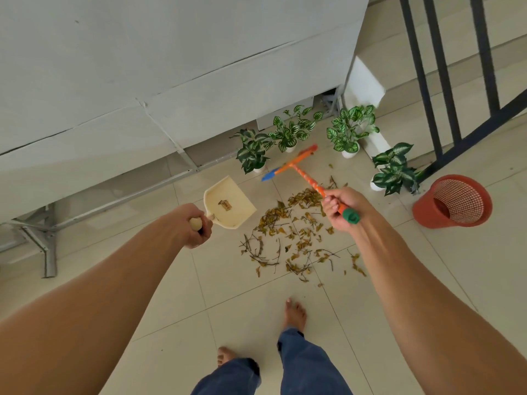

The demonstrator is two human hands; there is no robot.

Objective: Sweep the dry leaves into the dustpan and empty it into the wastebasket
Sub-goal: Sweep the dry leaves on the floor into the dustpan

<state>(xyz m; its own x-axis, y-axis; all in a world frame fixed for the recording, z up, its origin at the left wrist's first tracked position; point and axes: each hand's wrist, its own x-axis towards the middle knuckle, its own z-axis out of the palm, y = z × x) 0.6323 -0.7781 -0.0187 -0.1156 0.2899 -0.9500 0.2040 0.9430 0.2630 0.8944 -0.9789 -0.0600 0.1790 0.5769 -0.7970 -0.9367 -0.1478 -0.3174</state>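
Note:
Dry yellow-brown leaves and twigs (296, 238) lie scattered on the beige tiled floor in the middle of the view. My left hand (196, 228) grips the handle of a cream dustpan (228, 205), held above the floor just left of the leaves; the pan is empty except for a small label. My right hand (340, 206) is closed on the orange handle of a small broom (296, 165) with a green cap; its orange and blue head is past the far edge of the pile. A red mesh wastebasket (453, 202) stands to the right.
Several potted plants with green-and-white leaves (291, 131) stand along the wall beyond the pile. A dark metal railing (439, 81) rises at the right. Metal frame legs (48, 246) sit at the left under a white surface. My bare feet (295, 315) are just behind the leaves.

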